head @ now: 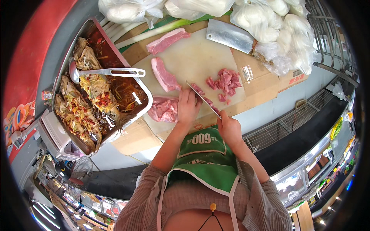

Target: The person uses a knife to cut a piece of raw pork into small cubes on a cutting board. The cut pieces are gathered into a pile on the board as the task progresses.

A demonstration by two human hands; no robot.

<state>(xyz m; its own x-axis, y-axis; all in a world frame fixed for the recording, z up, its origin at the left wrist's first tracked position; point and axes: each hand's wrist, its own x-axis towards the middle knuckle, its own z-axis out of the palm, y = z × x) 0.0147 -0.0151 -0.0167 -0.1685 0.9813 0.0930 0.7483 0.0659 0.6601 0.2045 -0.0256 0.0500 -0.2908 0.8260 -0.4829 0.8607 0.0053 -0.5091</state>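
A thin-bladed kitchen knife (204,100) is gripped by its handle in my right hand (230,130). Its blade lies slantwise across the pale cutting board (199,60). Close on the blade's left side, my left hand (187,105) holds down raw meat with bent fingers, which mostly hide the piece. Cut red meat (208,101) lies along the blade's right side. A heap of small meat chunks (227,82) sits farther right. To the left are a larger chunk of raw meat (163,109), a fat-edged strip (164,74) and another strip (168,41) at the back.
A metal tray (149,101) of cooked fish (99,91) in sauce stands left, with a slotted-handle ladle (111,72) across it. Behind the board lie a cleaver (229,35), leeks (156,34) and filled white plastic bags (257,23). Flattened cardboard (257,79) is underneath.
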